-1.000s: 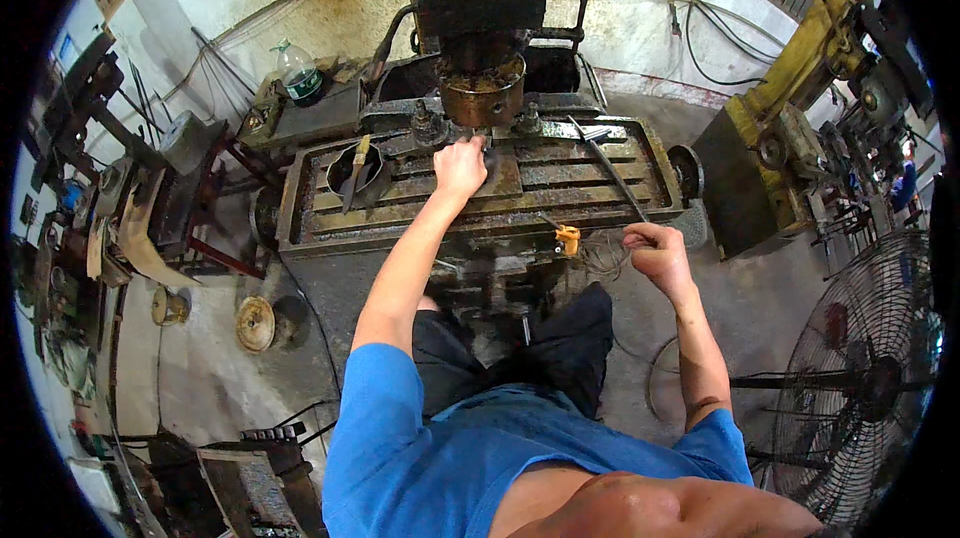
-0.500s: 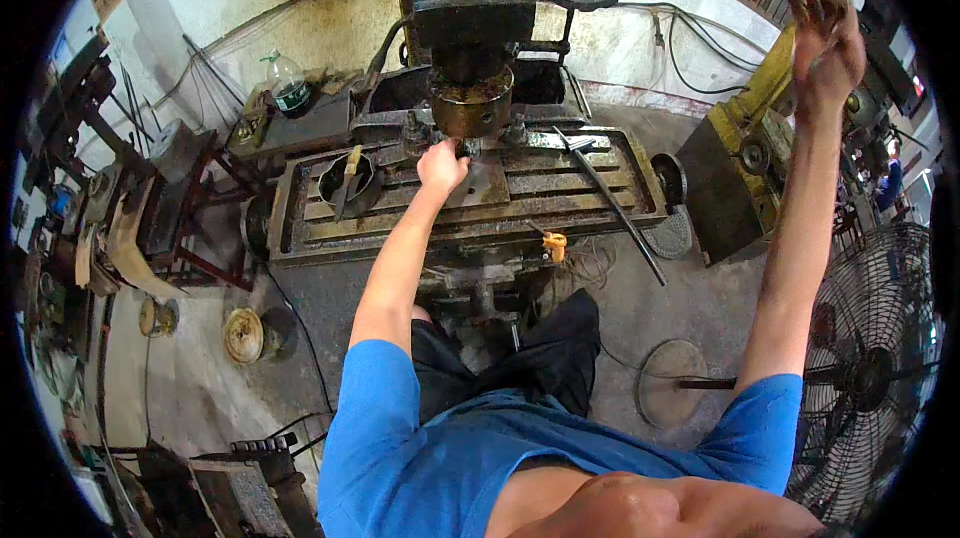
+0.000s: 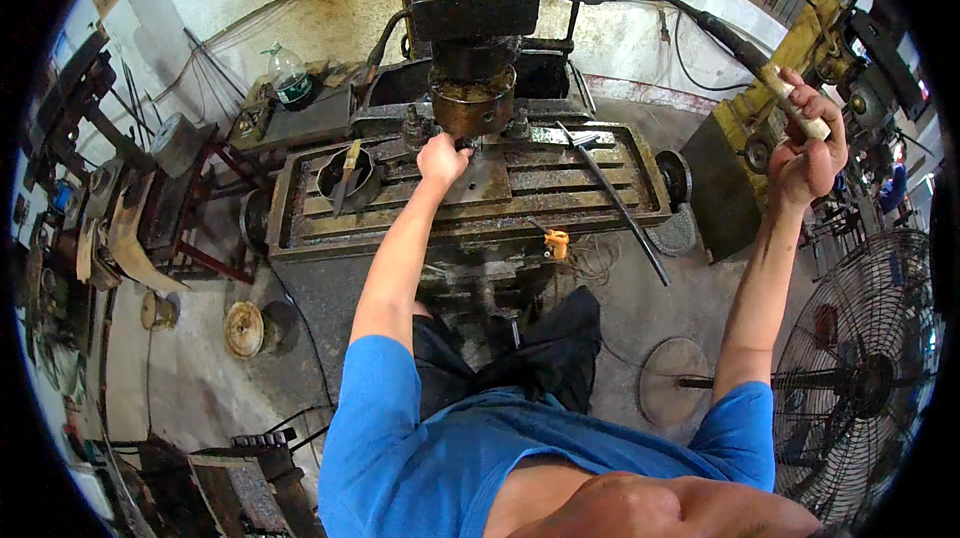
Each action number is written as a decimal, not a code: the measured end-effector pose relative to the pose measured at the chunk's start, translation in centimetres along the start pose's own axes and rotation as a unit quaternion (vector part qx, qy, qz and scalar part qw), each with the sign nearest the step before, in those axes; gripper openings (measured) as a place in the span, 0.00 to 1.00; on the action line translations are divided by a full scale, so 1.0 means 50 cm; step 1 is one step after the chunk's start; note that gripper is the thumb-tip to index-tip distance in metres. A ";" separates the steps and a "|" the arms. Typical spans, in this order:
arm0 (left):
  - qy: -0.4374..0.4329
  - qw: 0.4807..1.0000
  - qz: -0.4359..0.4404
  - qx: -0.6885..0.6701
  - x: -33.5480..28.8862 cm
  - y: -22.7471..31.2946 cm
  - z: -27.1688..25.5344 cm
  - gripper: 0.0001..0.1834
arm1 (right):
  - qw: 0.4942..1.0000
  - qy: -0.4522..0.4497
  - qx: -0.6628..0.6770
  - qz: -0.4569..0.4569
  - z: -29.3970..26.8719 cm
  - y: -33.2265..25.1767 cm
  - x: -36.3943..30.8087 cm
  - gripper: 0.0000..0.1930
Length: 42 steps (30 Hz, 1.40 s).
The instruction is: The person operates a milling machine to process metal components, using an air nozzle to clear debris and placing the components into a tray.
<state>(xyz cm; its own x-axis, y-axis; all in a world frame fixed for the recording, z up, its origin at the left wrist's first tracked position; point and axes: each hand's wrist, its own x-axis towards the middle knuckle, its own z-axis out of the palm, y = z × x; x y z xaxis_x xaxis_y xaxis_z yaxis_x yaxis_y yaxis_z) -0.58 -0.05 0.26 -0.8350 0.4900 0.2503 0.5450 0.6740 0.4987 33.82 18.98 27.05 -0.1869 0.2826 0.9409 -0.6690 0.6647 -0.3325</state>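
One raised right hand [image 3: 808, 153] wraps its grip round a lever [image 3: 738, 48]; left hand [image 3: 441, 159] stretches toward the spindle [image 3: 472, 101], hold impossible to tell.

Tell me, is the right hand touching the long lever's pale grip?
Touching: the head view shows the right hand curled around the pale grip, at the end of the long dark lever.

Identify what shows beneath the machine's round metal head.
Below the round metal head, the left hand is over the slotted table. Whatever it may hold or touch there is covered by the hand itself, and the head's underside cannot be seen.
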 end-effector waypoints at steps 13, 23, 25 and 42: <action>0.020 1.000 0.003 -0.007 -0.003 -0.011 0.005 0.23 | 0.996 -0.019 -0.092 -0.009 0.015 0.002 0.003 0.10; -0.030 0.999 -0.017 0.010 -0.002 0.007 -0.010 0.18 | 0.997 0.010 -0.071 -0.008 0.015 0.008 -0.067 0.09; -0.040 0.999 -0.024 0.012 -0.001 0.009 -0.011 0.19 | 0.997 0.007 -0.077 -0.012 0.009 0.021 -0.096 0.10; -0.139 0.952 0.005 -0.274 -0.259 -0.211 -0.285 0.20 | 0.999 0.041 0.010 0.035 0.019 0.021 -0.137 0.09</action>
<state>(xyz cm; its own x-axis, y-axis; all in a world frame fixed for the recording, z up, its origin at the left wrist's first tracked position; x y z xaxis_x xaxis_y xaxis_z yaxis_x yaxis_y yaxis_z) 3.38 -21.37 3.57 -0.7368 0.6728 0.0664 0.3681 0.3169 0.8742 33.72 17.09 20.29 -0.1746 0.3840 0.9067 -0.6703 0.6282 -0.3951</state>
